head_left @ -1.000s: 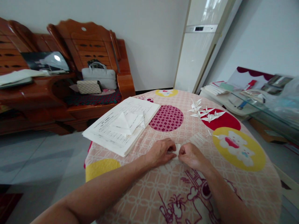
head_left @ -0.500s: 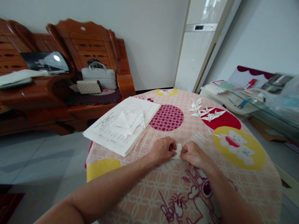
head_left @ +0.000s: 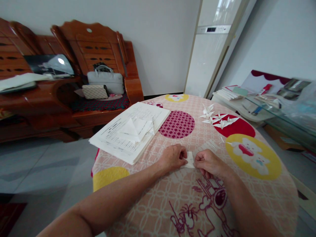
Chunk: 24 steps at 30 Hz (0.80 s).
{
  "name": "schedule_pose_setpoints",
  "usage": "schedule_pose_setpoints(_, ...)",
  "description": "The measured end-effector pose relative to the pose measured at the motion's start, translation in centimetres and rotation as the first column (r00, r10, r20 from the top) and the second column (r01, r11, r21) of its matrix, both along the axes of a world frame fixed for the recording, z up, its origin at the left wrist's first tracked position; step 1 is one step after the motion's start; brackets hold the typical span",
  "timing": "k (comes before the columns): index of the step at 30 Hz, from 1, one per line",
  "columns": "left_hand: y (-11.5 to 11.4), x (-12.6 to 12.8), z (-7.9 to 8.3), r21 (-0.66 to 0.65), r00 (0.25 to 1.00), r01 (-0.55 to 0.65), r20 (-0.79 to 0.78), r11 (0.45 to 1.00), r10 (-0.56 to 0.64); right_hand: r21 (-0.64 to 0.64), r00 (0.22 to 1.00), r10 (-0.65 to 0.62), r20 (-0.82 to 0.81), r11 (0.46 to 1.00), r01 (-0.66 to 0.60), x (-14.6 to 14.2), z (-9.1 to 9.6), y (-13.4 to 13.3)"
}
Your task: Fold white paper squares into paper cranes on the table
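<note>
A small folded piece of white paper (head_left: 190, 160) lies on the patterned tablecloth between my hands. My left hand (head_left: 173, 157) is closed, its thumb and fingers pinching the paper's left side. At the right edge of the paper is my right hand (head_left: 209, 163), its fingers curled in a pinch; the fingertips meet the edge and partly hide it. Beyond my hands, to the right, several white paper cranes (head_left: 223, 122) stand in a cluster. On the left, folded white paper (head_left: 132, 129) rests on a stack of printed sheets (head_left: 111, 140).
The round table's cloth (head_left: 150, 204) spreads under both forearms. To the right stands a glass-topped side table (head_left: 278, 113) with papers and a plastic bag. A wooden sofa (head_left: 98, 42) with a grey handbag (head_left: 106, 81) is behind at left, and a tall white air conditioner (head_left: 207, 56) stands at the wall.
My right hand has shifted slightly to the right, showing more of the paper's right side. My left hand holds nearly the same place on the paper.
</note>
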<state>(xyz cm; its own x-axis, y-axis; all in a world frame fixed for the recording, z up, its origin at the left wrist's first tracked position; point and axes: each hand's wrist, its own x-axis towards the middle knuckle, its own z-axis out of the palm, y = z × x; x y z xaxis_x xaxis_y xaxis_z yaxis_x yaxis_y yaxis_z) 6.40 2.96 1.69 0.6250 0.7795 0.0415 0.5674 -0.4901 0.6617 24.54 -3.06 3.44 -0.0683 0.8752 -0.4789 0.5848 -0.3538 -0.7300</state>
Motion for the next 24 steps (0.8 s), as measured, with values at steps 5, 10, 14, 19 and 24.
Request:
schedule_pose_setpoints(5,0.0,0.0,-0.1,-0.004,1.000,-0.002,-0.001,1.000,0.002,0.122,0.983,-0.029,0.179,0.992,0.007,-1.4,0.4,0.1)
schedule_pose_setpoints(10,-0.1,0.0,0.1,-0.003,1.000,0.003,-0.004,1.000,-0.003,0.108,0.977,-0.021,0.211,0.994,-0.002,-1.3,0.1,0.1)
schedule_pose_setpoints(14,0.0,0.0,0.0,-0.002,1.000,0.001,-0.015,1.000,-0.001,-0.005,0.991,0.000,0.132,1.000,0.001,-0.1,-0.2,0.0)
schedule_pose_setpoints(19,0.1,0.0,-0.2,0.019,1.000,0.013,-0.015,1.000,-0.012,0.046,0.997,-0.046,-0.065,0.998,0.049,-0.3,-0.2,0.1)
schedule_pose_setpoints(24,0.3,-0.2,-0.3,-0.009,0.999,0.034,0.022,0.999,-0.034,0.164,0.996,-0.058,0.075,0.985,0.045,-1.9,-0.2,0.6)
